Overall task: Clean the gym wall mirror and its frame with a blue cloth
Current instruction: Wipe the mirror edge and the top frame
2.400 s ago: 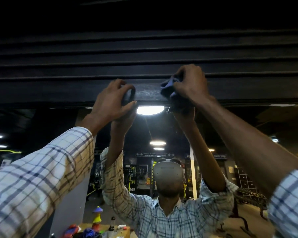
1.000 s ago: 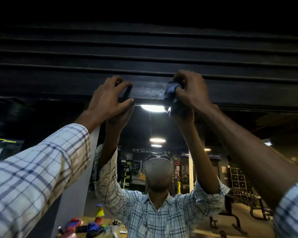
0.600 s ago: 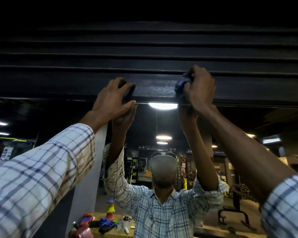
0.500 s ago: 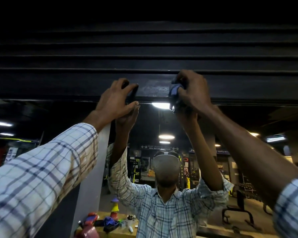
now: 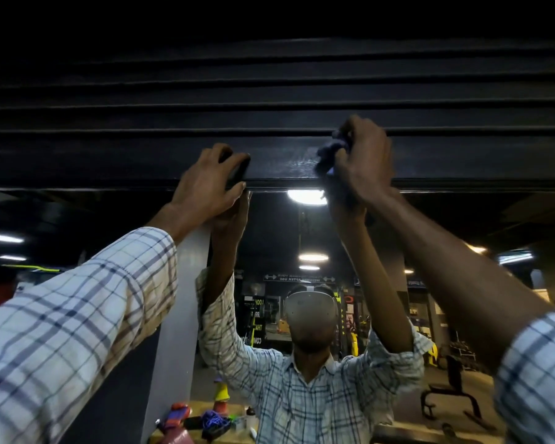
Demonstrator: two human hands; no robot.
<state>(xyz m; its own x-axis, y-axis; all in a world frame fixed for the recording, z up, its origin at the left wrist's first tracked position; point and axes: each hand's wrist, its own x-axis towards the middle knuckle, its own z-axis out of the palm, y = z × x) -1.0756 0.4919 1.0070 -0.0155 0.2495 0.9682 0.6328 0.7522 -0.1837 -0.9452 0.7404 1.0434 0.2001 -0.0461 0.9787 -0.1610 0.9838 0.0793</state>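
Blue cloth is bunched in my right hand, fingers curled tight round it. I am pressing it against the face of the dark frame that runs along the top of the mirror. Only a little of the cloth shows — a wad poking out to the left of my knuckles, with a tail hanging past the frame's lower lip over the glass. So the cloth lies between my palm and the frame, on the lowest and broadest band, its top near the groove above.

I judge that I hold it balled up because a wad lets me bear down on a ridged moulding at full reach overhead, where a flat cloth would slip.

My left hand is on the same band, apart to the left. Its fingers are bent against the face and its thumb sits at the lower edge — pinching the frame to steady me, as I read it. The light is poor, and I cannot tell whether anything lies under those fingers. The stretch of frame between my hands shows a faint sheen.
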